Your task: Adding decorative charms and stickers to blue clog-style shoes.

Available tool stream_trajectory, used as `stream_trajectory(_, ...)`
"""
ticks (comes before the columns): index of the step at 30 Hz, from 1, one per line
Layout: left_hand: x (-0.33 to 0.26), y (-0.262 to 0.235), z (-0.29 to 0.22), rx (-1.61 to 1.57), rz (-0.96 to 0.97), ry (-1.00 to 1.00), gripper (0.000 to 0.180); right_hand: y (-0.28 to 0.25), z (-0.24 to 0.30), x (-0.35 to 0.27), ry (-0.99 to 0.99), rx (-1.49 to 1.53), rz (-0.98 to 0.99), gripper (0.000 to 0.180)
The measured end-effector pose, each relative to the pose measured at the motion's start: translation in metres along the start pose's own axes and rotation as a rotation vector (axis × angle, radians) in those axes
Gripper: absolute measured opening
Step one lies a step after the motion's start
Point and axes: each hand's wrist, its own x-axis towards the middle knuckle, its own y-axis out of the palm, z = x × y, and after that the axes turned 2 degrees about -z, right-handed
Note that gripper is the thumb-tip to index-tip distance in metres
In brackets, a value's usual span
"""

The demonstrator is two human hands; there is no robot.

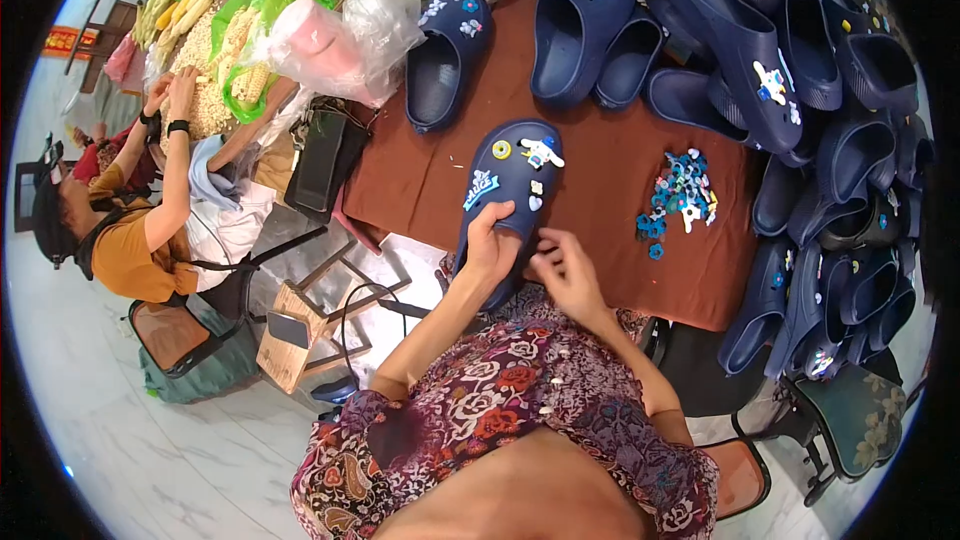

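A navy clog [512, 168] decorated with a white puppy charm, a yellow ring charm and other small charms is held over the near edge of the cloth-covered table. My left hand [492, 242] grips it, thumb lying across the top and fingers hidden beneath. Close by the clog's right side is my right hand [566, 278], its fingers curled inward; whatever they may hold is hidden. To the right lies a loose heap of small blue, white and teal charms [685, 190] on the brown cloth [610, 175].
Navy clogs [735, 50] are piled along the table's back and right side. A decorated clog [448, 60] stands at back left, by a clear bag with a pink roll [318, 40]. Leftward, another person [150, 240] handles corn. A phone [288, 329] rests on a wooden stool [290, 360].
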Motion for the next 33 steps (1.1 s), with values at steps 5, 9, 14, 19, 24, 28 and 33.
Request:
stream_trajectory(5,-0.011,-0.006,0.008,0.125,0.023,0.008,0.054,-0.028,0.007,0.025,-0.041,0.082,-0.282,0.025)
stream_trajectory(9,-0.013,-0.012,0.013,0.146,0.035,-0.007,0.053,-0.037,0.018,0.043,-0.144,0.105,-0.413,0.029)
stream_trajectory(14,-0.021,-0.006,0.015,0.154,0.019,-0.046,0.043,-0.047,0.042,0.053,-0.214,-0.021,-0.373,0.034)
stream_trajectory(19,-0.021,-0.010,0.017,0.185,0.062,-0.082,0.041,-0.052,0.038,0.056,-0.217,-0.059,-0.344,0.031)
stream_trajectory(24,-0.023,-0.017,0.024,0.315,0.091,-0.094,0.041,-0.053,0.031,0.055,-0.194,-0.035,-0.354,0.030)
stream_trajectory(28,-0.023,-0.013,0.026,0.445,0.105,-0.064,0.046,-0.057,0.029,0.054,-0.196,-0.053,-0.384,0.032)
stream_trajectory(33,-0.025,-0.003,0.031,0.773,0.095,0.020,0.050,-0.065,0.051,0.046,-0.295,-0.232,-0.367,0.023)
